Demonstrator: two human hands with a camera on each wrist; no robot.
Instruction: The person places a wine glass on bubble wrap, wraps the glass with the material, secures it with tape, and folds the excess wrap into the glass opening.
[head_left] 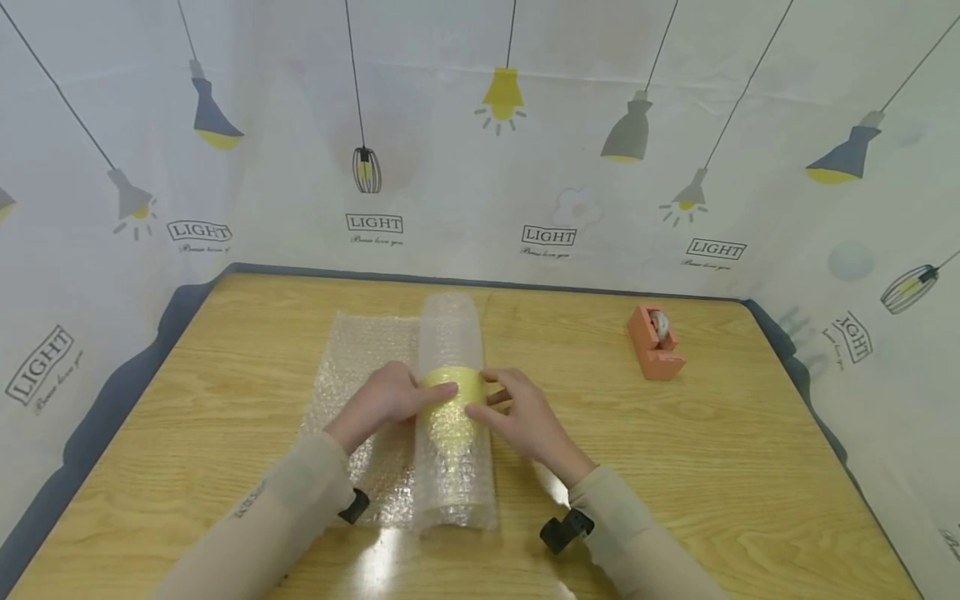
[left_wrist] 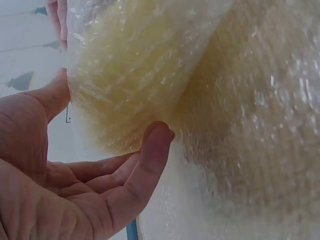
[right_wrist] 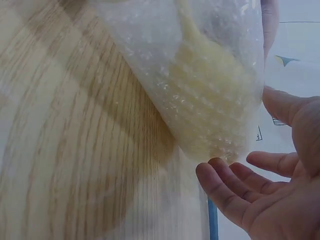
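Note:
A yellow object (head_left: 450, 425), its exact kind blurred by the wrapping, lies inside a roll of clear bubble wrap (head_left: 450, 329) on the table. The flat part of the sheet (head_left: 367, 342) spreads to the roll's left. My left hand (head_left: 393, 396) grips the roll's left side, thumb laid over the top and fingers curled low against its side in the left wrist view. From the other side, my right hand (head_left: 521, 412) holds the roll with the thumb on top and bent fingers (right_wrist: 225, 187) at its lower edge. The wrapping hides the object's ends.
An orange tape dispenser (head_left: 656, 343) with a tape roll stands at the back right of the wooden table (head_left: 720, 450). Behind the table hangs a light backdrop (head_left: 450, 108) printed with lamps. Black wrist cameras (head_left: 566, 531) sit at both sleeves.

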